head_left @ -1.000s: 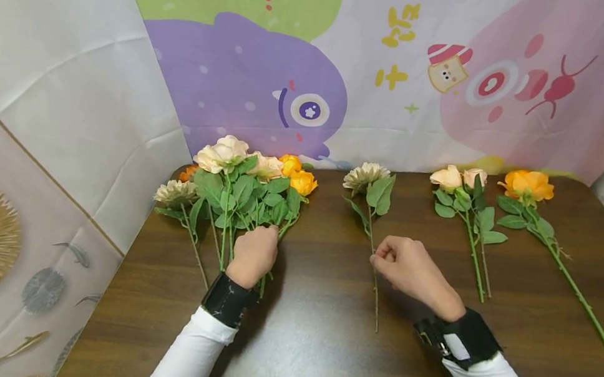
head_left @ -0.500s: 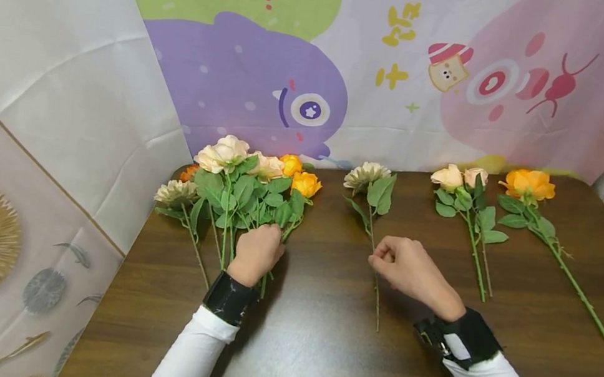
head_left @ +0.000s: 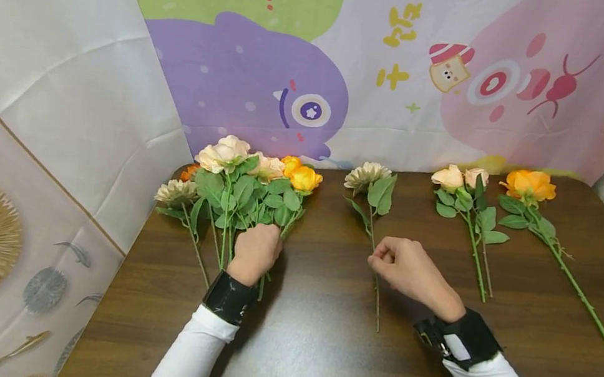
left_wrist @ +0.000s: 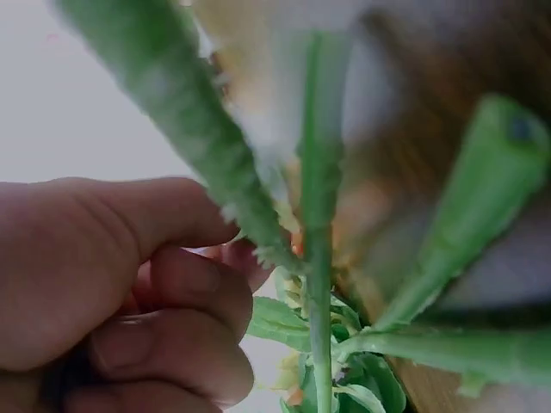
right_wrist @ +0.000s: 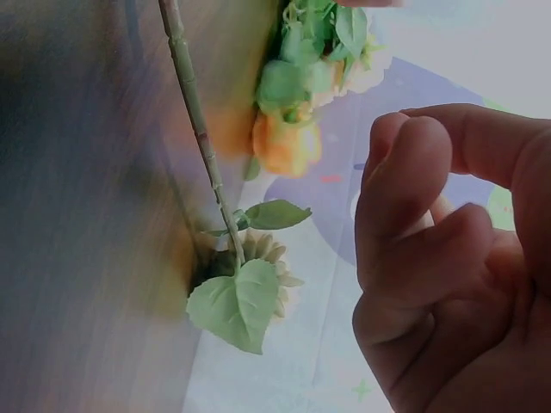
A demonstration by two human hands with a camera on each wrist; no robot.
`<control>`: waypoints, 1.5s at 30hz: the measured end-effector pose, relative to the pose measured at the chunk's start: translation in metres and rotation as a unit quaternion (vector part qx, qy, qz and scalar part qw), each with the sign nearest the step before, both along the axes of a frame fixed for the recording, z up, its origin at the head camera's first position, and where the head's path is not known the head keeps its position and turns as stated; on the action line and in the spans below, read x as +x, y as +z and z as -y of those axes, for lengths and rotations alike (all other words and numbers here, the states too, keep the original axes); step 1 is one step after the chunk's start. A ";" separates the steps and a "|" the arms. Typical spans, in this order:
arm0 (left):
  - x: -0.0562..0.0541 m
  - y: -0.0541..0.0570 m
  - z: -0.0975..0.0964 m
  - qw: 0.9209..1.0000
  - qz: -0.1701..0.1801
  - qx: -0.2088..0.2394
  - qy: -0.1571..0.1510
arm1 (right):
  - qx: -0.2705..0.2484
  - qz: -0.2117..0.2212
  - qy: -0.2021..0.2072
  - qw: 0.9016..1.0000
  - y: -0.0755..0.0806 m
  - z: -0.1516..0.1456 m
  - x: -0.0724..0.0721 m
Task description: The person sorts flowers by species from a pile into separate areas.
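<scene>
My left hand (head_left: 257,251) pinches the stem of an orange rose (head_left: 305,179) at the right side of a bunch of several flowers. In the left wrist view its thumb and curled fingers (left_wrist: 207,284) are at a thorny green stem (left_wrist: 215,146), with more stems close by. A pale cream daisy-like flower (head_left: 366,176) lies alone in the middle of the table. My right hand (head_left: 411,270) hovers by its stem, fingers loosely curled. The right wrist view shows that stem (right_wrist: 196,129) apart from the fingertips, and nothing held.
Two pale pink roses (head_left: 448,177) and an orange flower (head_left: 528,186) on a long stem lie to the right on the brown wooden table (head_left: 310,353). Within the left bunch are cream roses (head_left: 222,153) and a beige flower (head_left: 176,192). A cartoon-print cloth (head_left: 270,78) hangs behind.
The front orange rose first shifts slightly right, then turns and closes up against the orange one behind it. My left hand moves only slightly. The right hand stays in place.
</scene>
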State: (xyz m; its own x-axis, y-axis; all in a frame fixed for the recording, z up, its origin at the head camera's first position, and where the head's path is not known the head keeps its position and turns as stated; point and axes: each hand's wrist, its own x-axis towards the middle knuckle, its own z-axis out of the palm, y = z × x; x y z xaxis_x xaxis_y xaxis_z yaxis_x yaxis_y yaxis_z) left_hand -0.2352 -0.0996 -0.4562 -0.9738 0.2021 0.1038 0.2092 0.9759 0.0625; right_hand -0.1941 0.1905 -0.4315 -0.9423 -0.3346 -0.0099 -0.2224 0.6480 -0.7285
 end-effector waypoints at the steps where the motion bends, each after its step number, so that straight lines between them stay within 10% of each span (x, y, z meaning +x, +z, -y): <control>1: 0.000 0.001 0.001 1.000 0.000 0.011 0.004 | 0.000 0.000 0.000 1.000 0.000 0.000 0.000; 16: 0.001 0.025 0.003 0.983 -0.011 0.183 -0.029 | -0.008 0.009 0.007 1.000 0.000 0.001 0.000; 30: 0.030 0.054 -0.025 0.941 -0.020 0.320 -0.109 | -0.090 -0.004 0.043 0.995 0.008 0.010 0.010; 45: 0.049 0.053 -0.049 0.879 0.011 0.423 -0.219 | -0.153 -0.005 0.076 0.985 0.015 0.022 0.019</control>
State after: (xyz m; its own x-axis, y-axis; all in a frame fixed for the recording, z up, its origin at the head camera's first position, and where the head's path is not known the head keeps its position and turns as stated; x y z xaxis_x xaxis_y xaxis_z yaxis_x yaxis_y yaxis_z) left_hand -0.1857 -0.0510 -0.4029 -0.8256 0.4183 0.3787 0.5427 0.4049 0.7359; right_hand -0.1750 0.1683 -0.4166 -0.8810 -0.4571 0.1222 -0.3079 0.3576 -0.8816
